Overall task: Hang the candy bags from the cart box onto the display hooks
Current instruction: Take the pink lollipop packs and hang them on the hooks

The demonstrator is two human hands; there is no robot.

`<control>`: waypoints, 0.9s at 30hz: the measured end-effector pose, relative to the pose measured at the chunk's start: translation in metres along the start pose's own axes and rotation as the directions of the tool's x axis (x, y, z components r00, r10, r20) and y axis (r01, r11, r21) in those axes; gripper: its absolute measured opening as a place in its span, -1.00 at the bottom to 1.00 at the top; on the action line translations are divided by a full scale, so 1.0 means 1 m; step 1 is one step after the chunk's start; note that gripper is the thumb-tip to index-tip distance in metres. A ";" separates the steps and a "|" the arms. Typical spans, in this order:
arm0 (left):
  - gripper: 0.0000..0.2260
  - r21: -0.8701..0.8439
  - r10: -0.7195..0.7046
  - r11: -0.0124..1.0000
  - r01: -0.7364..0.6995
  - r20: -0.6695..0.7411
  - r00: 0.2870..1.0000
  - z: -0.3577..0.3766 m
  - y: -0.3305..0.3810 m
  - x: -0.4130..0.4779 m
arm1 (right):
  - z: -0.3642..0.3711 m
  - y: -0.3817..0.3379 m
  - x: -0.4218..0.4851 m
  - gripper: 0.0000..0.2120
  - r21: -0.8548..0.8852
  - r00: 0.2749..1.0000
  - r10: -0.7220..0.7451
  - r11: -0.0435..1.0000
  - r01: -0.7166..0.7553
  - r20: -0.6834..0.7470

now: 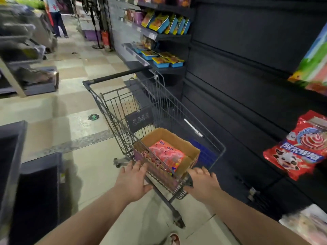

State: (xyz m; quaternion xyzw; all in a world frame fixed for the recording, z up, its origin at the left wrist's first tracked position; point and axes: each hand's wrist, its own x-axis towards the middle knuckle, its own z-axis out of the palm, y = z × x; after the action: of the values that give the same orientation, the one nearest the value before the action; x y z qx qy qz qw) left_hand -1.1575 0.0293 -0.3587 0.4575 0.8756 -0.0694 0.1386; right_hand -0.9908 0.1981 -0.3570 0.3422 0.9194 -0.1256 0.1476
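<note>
A grey wire shopping cart [159, 106] stands in the aisle, its near end toward me. Inside it sits an open cardboard box [185, 144] holding pink-red candy bags [166, 153]. My left hand [132, 179] rests on the cart's near rim at the left corner, fingers spread over the wire. My right hand [203, 181] is curled around the near right corner of the cart. A red candy bag with a cow picture [300, 147] hangs on the dark display wall [247, 68] at the right. The hooks themselves are hard to make out.
Shelves with blue and yellow trays [164, 59] stand beyond the cart. Dark low fixtures [35, 183] line the left side. A person [56, 16] stands far down the tiled aisle. More packets [307, 225] lie at lower right.
</note>
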 end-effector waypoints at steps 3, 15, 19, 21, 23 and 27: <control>-0.25 0.012 -0.032 0.999 0.032 0.019 0.999 -0.008 -0.011 0.033 | -0.005 -0.004 0.037 -0.45 -0.013 0.999 -0.034 0.999 0.035 0.024; -0.28 0.014 -0.002 1.000 0.000 0.113 0.994 -0.038 0.010 0.182 | -0.031 0.047 0.167 -0.41 0.051 0.993 -0.031 0.998 0.025 0.112; -0.27 0.023 0.020 0.999 -0.023 0.157 0.987 -0.035 0.019 0.207 | -0.027 0.061 0.188 -0.37 0.078 0.988 -0.026 0.997 0.014 0.152; -0.28 0.053 0.043 0.997 -0.052 0.160 0.986 -0.034 0.021 0.220 | -0.025 0.065 0.197 -0.36 0.070 0.986 -0.016 0.998 0.005 0.167; -0.28 0.077 0.063 0.994 -0.078 0.174 0.983 -0.033 0.021 0.235 | -0.023 0.068 0.205 -0.36 0.071 0.986 -0.005 0.997 -0.007 0.170; -0.26 0.089 0.089 0.990 -0.113 0.238 0.967 -0.021 0.020 0.267 | -0.017 0.074 0.221 -0.35 0.085 0.980 0.035 0.995 -0.053 0.196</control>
State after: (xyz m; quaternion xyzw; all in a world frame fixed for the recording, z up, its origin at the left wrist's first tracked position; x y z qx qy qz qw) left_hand -1.2898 0.2542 -0.4204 0.4965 0.8242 -0.1600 0.2206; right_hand -1.1045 0.3887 -0.4299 0.3547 0.8862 -0.1964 0.2240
